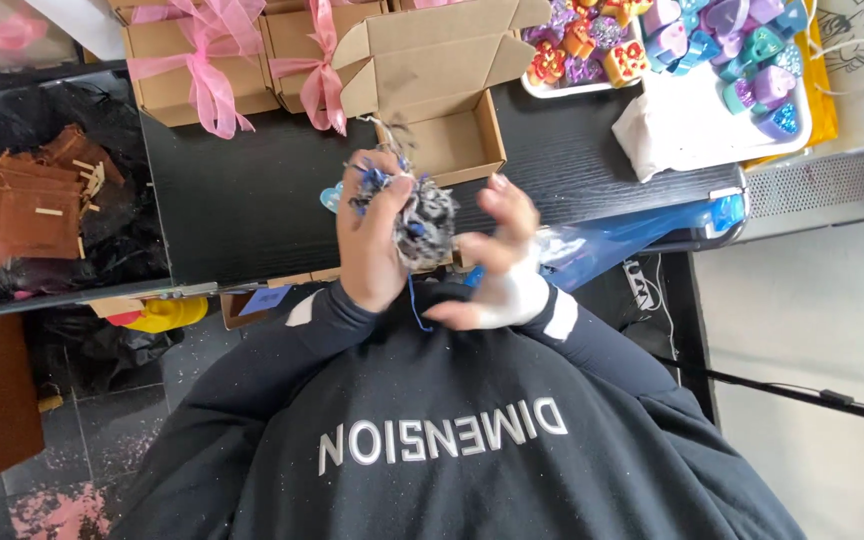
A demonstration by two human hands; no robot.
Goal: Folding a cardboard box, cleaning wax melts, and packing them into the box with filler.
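Gripping wad of shredded paper [420, 222], grey with blue strands, left hand [372, 245] closed round it, held above black table [242, 190] edge near my chest. Right hand [502, 255] just beside wad, fingers spread loose, holding nothing I can see. Open brown box [452, 135] right behind wad. Further back, closed boxes with pink bows [214, 70]. Far right, white tray [697, 125] of coloured heart-shaped pieces.
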